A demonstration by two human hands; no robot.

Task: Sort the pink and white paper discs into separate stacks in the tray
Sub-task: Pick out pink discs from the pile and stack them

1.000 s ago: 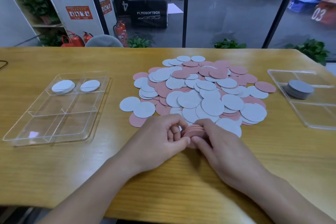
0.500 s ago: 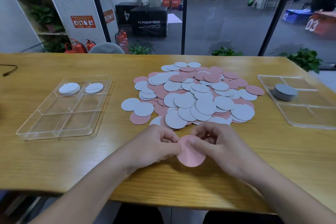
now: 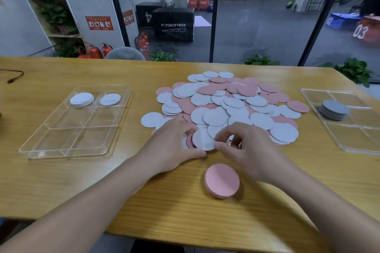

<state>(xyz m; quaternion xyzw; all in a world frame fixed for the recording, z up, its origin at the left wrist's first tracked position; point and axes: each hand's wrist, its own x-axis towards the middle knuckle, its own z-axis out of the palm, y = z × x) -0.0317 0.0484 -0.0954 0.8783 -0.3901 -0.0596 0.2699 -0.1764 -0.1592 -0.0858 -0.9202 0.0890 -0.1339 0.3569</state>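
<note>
Both hands at the near edge of the disc pile [image 3: 228,107]; pink stack [image 3: 222,180] set apart on the counter [image 3: 61,181].

Left hand [image 3: 174,146] and right hand [image 3: 246,150] meet over a white disc [image 3: 203,139]; left fingers [image 3: 189,127] curled on its far edge with thumb under its near rim, right fingers [image 3: 226,132] curled, thumb tip touching its right edge. Whether either truly pinches it, cannot tell. Pink stack lies nearer the person, just below the right thumb, untouched. Left tray [image 3: 67,150] holds two white stacks [image 3: 82,99] in its far compartments; right tray [image 3: 349,144] holds a grey stack [image 3: 334,109].
</note>
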